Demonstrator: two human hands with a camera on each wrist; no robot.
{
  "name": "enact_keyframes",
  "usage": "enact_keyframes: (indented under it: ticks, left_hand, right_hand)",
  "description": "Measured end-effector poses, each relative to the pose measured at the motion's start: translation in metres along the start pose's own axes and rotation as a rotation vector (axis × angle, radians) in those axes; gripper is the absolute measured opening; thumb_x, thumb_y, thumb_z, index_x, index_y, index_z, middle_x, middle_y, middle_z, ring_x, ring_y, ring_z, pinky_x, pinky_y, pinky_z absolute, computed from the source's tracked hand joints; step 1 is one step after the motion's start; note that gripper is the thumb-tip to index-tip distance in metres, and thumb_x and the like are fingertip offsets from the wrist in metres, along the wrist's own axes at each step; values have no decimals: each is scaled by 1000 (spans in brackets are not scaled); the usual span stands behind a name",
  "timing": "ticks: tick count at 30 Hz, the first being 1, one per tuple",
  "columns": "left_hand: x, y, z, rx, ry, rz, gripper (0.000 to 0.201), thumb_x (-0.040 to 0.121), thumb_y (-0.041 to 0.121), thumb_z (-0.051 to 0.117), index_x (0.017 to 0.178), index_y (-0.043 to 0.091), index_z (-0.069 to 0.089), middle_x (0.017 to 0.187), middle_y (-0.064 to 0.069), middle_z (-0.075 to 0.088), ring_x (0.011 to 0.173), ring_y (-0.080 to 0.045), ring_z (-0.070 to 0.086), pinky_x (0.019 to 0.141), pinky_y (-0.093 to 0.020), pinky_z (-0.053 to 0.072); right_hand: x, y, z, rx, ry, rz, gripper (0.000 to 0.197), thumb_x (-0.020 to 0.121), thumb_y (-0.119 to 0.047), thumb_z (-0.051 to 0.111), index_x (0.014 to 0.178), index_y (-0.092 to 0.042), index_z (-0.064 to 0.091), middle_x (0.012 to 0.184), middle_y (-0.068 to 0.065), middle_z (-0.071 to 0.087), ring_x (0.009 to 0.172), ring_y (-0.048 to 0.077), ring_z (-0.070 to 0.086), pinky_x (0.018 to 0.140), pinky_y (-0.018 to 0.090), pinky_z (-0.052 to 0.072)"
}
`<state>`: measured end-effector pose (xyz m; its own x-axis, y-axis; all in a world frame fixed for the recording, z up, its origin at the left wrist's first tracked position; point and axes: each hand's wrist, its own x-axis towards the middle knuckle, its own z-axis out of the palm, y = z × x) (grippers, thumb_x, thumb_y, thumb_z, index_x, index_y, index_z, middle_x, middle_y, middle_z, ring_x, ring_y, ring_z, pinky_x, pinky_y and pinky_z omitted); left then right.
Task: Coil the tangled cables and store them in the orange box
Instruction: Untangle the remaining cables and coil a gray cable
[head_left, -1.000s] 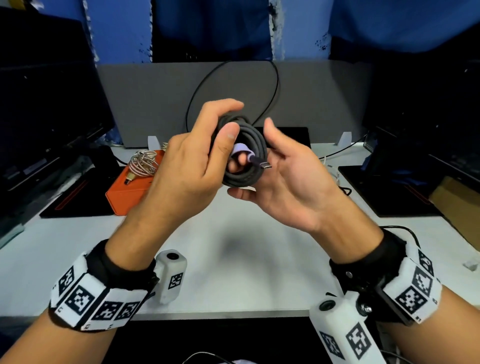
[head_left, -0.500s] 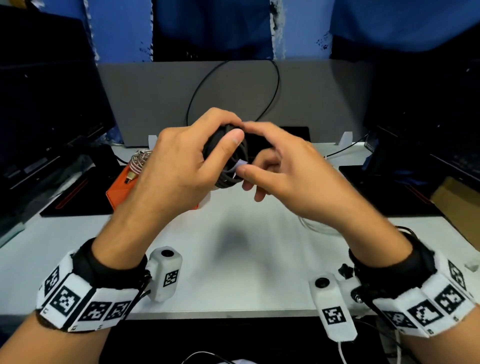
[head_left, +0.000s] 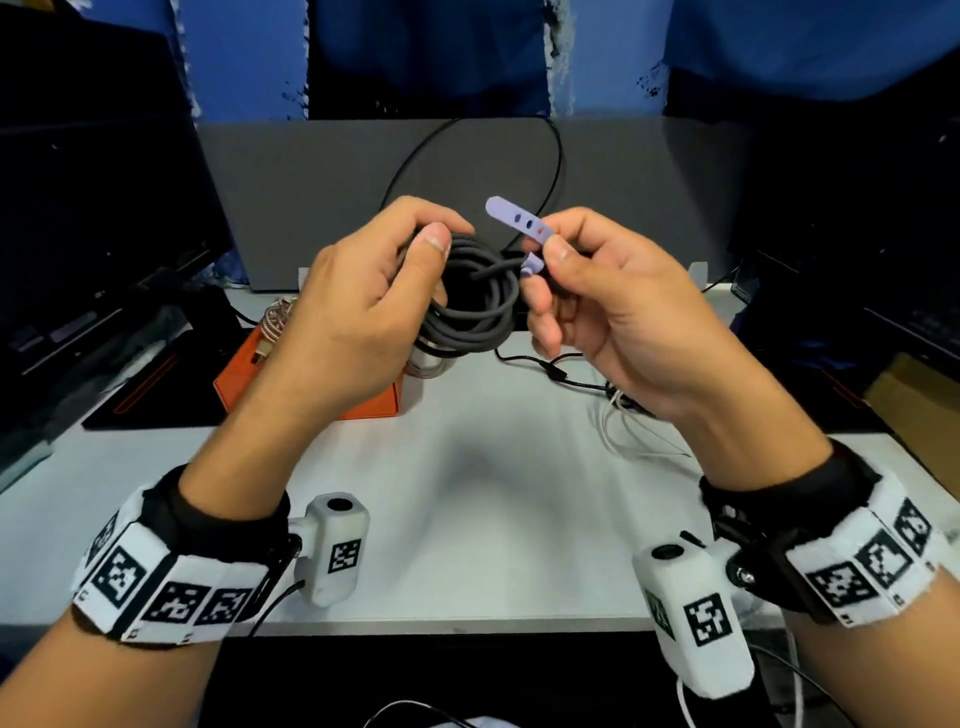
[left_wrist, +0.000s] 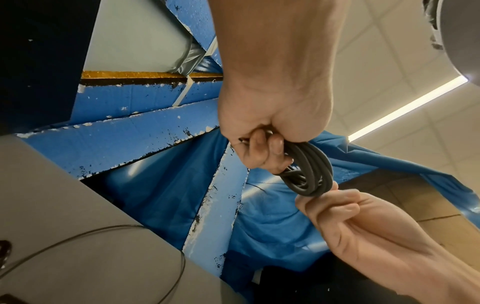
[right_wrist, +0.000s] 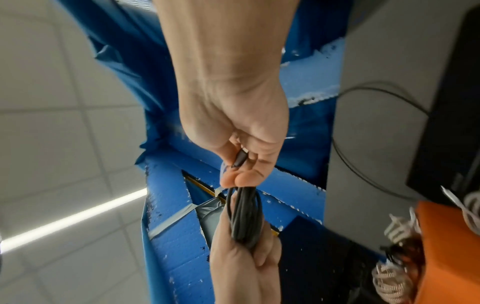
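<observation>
My left hand grips a coil of grey cable held up above the white table. In the left wrist view its fingers curl round the grey coil. My right hand pinches a lilac strap with holes, which sticks up and to the left from the coil's right side. The right wrist view shows the cable's plug end lying in my right hand above the coil. The orange box sits behind my left hand with a braided cable coil on it.
Loose black and white cables lie on the table to the right, under my right wrist. Dark monitors stand at both sides, and a grey partition with a thin black cable loop closes off the back.
My right hand has pulled the lilac strap free of the coil and raised it up; a second ago the strap lay wrapped around the coil. Both hands rose slightly.
</observation>
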<state>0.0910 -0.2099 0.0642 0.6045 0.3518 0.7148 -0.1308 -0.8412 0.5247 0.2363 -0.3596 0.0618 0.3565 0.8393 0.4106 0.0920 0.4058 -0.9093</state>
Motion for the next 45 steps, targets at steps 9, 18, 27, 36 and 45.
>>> enact_keyframes:
  ticks: [9,18,27,36,45]
  left_hand:
    - [-3,-1,5,150,58,89,22,109,25,46,115,18,66,66,-2,60,62,-20,56,60,-45,44]
    - [-6,-1,15,107,132,145,25,110,22,42,119,12,63,71,9,60,63,-11,58,56,-25,44]
    - [0,-6,9,-89,-100,-48,38,105,46,46,137,26,53,94,18,64,86,2,61,77,-17,46]
    - [3,-3,7,355,-316,-131,113,79,58,76,162,32,4,148,6,51,129,-16,52,94,-23,35]
    - [-3,-2,14,256,-188,-105,113,59,78,70,150,25,30,120,20,55,106,6,49,82,1,36]
  right_hand:
    - [-1,0,0,-223,-62,148,56,97,-67,33,88,-18,57,77,0,51,72,15,48,70,30,43]
    - [-1,22,10,-469,27,90,16,104,-27,61,113,-23,49,85,1,68,81,22,72,78,41,57]
    - [0,17,13,-198,-12,149,32,112,-27,43,114,0,60,90,19,75,70,27,70,65,31,54]
    - [0,18,9,-622,74,10,24,109,-34,50,99,-14,60,77,3,75,78,22,76,74,35,60]
    - [0,19,8,-737,178,-36,19,106,-39,53,92,-27,56,69,-14,63,65,3,60,61,25,49]
